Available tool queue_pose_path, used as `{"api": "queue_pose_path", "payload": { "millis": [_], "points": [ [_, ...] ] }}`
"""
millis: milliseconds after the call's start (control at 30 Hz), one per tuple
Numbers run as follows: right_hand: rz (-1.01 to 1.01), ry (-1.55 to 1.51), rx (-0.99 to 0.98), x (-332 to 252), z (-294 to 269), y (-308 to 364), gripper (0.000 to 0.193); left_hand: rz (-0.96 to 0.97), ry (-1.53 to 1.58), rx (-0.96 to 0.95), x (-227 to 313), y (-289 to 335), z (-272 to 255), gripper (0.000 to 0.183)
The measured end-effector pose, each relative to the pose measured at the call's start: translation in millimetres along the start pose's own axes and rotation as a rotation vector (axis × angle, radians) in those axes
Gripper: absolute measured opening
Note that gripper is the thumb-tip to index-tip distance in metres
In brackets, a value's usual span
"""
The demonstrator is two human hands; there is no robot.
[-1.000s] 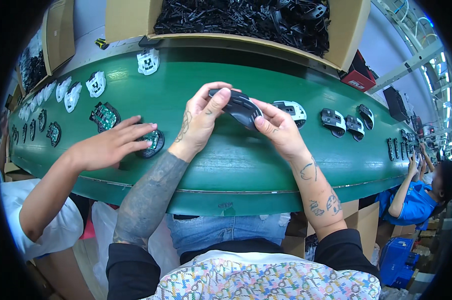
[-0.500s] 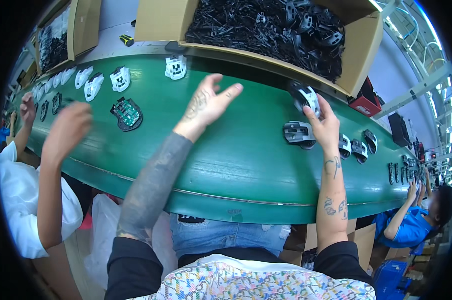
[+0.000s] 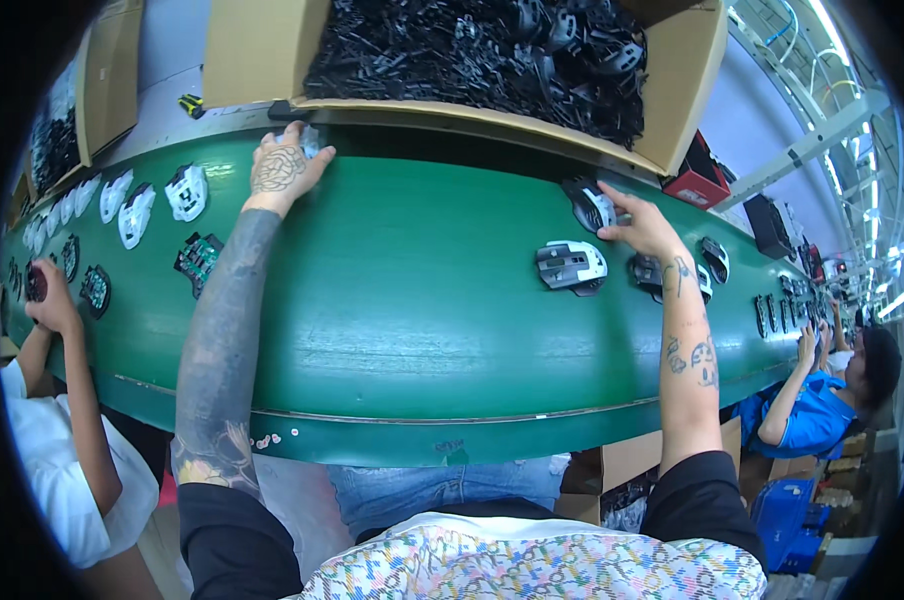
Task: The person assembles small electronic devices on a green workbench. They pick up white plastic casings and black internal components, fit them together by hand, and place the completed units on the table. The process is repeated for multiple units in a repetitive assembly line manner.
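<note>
At the far side of the green work surface, my left hand [image 3: 284, 168] is closed around a white mouse shell [image 3: 310, 140], mostly hidden by the fingers. On the right, my right hand [image 3: 640, 222] grips a black and silver computer mouse [image 3: 590, 206] by its near side, thumb and fingers closed on it. Just in front of that lies another grey and white mouse [image 3: 570, 266]. More mice sit partly behind my right wrist. Beside my left forearm lies a black mouse base with a green circuit board [image 3: 198, 260], partly covered by the arm.
A cardboard box [image 3: 672, 120] of small black parts stands along the far edge. White shells [image 3: 135, 215] line the left side, near a co-worker's hand [image 3: 54, 300] holding a dark part. A red box [image 3: 700, 180] is at the far right; a co-worker in blue [image 3: 807, 415] sits beyond.
My left hand has moved left and away from me, onto the white shell. My right hand has lowered its mouse onto the green surface. The whole view has shifted slightly.
</note>
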State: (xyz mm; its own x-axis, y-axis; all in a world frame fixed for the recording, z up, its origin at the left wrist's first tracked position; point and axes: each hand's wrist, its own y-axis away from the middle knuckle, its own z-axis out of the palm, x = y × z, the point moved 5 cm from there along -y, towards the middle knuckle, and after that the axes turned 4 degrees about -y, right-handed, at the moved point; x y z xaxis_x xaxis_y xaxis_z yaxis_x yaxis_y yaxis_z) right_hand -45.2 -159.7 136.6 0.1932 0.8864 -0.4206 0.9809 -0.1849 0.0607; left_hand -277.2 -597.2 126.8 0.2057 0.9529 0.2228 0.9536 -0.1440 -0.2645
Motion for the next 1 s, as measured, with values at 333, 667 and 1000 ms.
{"api": "queue_pose_path", "payload": {
  "millis": [333, 667, 1000],
  "points": [
    [-0.117, 0.014, 0.015, 6.0, 3.4, -4.7, 0.077, 0.245, 0.000, -0.029, 10.8, 17.8, -16.6, 0.058],
    [-0.196, 0.040, 0.129, -120.1, -53.1, -7.2, 0.028, 0.090, 1.658, -0.703, 104.2, 158.2, -42.3, 0.062],
    [-0.305, 0.376, 0.373, -149.5, -29.2, -144.2, 0.038, -0.079, 2.039, -0.722, 114.4, 179.4, -10.0, 0.042]
  ]
}}
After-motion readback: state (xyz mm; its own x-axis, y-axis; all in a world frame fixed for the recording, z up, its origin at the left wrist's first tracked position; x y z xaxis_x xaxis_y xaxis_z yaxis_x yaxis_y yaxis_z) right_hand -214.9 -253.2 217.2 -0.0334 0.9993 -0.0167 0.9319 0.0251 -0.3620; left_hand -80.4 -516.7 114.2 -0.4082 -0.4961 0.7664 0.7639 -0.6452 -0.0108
